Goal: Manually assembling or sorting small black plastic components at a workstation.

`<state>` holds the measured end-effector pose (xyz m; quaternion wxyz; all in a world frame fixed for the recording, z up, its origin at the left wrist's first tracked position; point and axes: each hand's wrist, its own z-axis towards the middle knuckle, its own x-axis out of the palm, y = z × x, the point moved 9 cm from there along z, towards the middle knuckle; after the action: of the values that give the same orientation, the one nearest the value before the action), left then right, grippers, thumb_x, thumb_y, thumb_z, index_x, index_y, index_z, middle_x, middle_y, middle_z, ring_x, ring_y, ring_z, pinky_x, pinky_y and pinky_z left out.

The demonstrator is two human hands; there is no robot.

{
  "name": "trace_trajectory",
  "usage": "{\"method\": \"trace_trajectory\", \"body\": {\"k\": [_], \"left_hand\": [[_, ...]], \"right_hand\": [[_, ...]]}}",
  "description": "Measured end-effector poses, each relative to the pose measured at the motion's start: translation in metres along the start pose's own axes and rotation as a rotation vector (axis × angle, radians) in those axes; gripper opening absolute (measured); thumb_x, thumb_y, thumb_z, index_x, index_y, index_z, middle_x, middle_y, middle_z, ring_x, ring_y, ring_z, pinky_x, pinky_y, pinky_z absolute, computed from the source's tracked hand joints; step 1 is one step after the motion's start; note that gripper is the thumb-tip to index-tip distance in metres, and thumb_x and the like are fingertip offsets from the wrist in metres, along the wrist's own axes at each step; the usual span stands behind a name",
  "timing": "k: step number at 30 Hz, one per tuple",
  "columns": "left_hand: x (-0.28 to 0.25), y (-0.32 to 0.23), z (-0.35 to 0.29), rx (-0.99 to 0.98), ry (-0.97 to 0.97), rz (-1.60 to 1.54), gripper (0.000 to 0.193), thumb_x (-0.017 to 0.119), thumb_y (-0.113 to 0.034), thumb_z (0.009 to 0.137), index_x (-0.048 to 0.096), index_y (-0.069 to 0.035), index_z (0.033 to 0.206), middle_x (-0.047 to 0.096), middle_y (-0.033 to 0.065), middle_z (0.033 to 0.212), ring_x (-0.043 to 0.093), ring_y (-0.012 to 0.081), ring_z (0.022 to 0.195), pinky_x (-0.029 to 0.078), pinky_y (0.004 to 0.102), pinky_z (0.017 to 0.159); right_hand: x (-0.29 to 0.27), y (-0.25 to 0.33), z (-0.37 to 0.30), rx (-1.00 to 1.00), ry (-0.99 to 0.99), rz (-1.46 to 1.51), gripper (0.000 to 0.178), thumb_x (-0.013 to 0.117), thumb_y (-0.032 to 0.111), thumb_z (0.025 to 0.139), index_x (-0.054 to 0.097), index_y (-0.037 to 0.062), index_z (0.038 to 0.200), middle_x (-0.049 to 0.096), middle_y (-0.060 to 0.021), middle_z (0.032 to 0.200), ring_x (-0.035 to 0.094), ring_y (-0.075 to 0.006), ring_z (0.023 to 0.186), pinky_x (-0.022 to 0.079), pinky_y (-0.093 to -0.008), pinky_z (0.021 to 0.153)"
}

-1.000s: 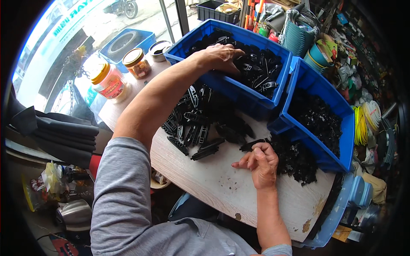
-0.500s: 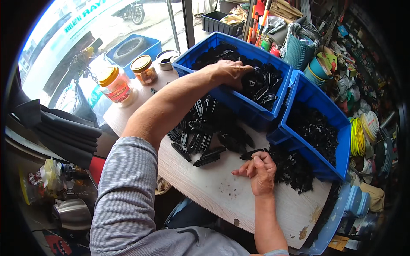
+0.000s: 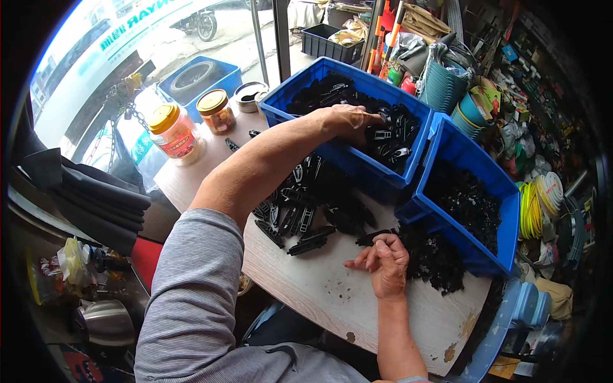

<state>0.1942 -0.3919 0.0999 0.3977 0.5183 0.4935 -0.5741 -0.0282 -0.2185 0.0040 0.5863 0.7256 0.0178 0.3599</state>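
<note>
My left hand reaches across into the large blue bin. Its fingertips are hidden among the slim black plastic parts there, so their grip does not show. Palm up over the near part of the table, my right hand has its thumb and forefinger closed together, the other fingers loosely curled. Just beyond those fingers is a slim black part; whether they touch it I cannot tell. More slim black parts are heaped on the table beneath my left forearm.
A second blue bin with small black pieces stands at the right, beside a loose pile of black pieces. Two yellow-lidded jars and an open round tin stand at the back left of the pale table.
My left hand has shifted slightly within the bin, still among the black parts. The right hand keeps nearly the same pose. The whole view has tilted a little.
</note>
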Motion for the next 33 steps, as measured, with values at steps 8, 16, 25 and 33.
{"method": "trace_trajectory", "body": {"k": [8, 16, 25, 33], "left_hand": [[-0.007, -0.001, 0.002, 0.036, -0.029, -0.114, 0.066, 0.081, -0.031, 0.069, 0.062, -0.021, 0.132, 0.073, 0.0135, 0.103, 0.07, 0.0327, 0.099, 0.054, 0.0426, 0.088], [-0.026, 0.002, -0.006, 0.074, -0.214, -0.21, 0.053, 0.08, -0.026, 0.068, 0.069, -0.014, 0.118, 0.074, 0.0136, 0.099, 0.071, 0.032, 0.095, 0.055, 0.0423, 0.085], [-0.056, 0.028, -0.015, 0.062, -0.45, -0.504, 0.048, 0.079, -0.017, 0.075, 0.067, -0.008, 0.121, 0.074, 0.0112, 0.104, 0.071, 0.0191, 0.094, 0.056, 0.0346, 0.089], [-0.093, 0.044, -0.06, 0.019, -0.729, -0.647, 0.047, 0.081, -0.021, 0.073, 0.07, -0.008, 0.117, 0.075, 0.0109, 0.1, 0.071, 0.0165, 0.091, 0.057, 0.0304, 0.086]], "right_hand": [[0.004, 0.003, -0.001, 0.01, -0.021, 0.023, 0.014, 0.057, 0.016, 0.098, 0.059, 0.0034, 0.101, 0.052, -0.0045, 0.058, 0.062, -0.0191, 0.062, 0.063, -0.054, 0.065], [0.002, 0.001, -0.001, 0.022, -0.042, 0.046, 0.013, 0.057, 0.015, 0.098, 0.059, 0.0018, 0.099, 0.051, -0.004, 0.058, 0.062, -0.0174, 0.061, 0.064, -0.0509, 0.066], [0.0, 0.001, 0.0, 0.005, -0.015, -0.038, 0.014, 0.055, 0.016, 0.097, 0.057, 0.0024, 0.1, 0.053, -0.0045, 0.058, 0.063, -0.0182, 0.062, 0.064, -0.0509, 0.064], [0.003, 0.0, 0.001, 0.017, -0.014, -0.025, 0.016, 0.056, 0.017, 0.096, 0.058, 0.0021, 0.1, 0.052, -0.0043, 0.059, 0.063, -0.0185, 0.062, 0.064, -0.0514, 0.064]]}}
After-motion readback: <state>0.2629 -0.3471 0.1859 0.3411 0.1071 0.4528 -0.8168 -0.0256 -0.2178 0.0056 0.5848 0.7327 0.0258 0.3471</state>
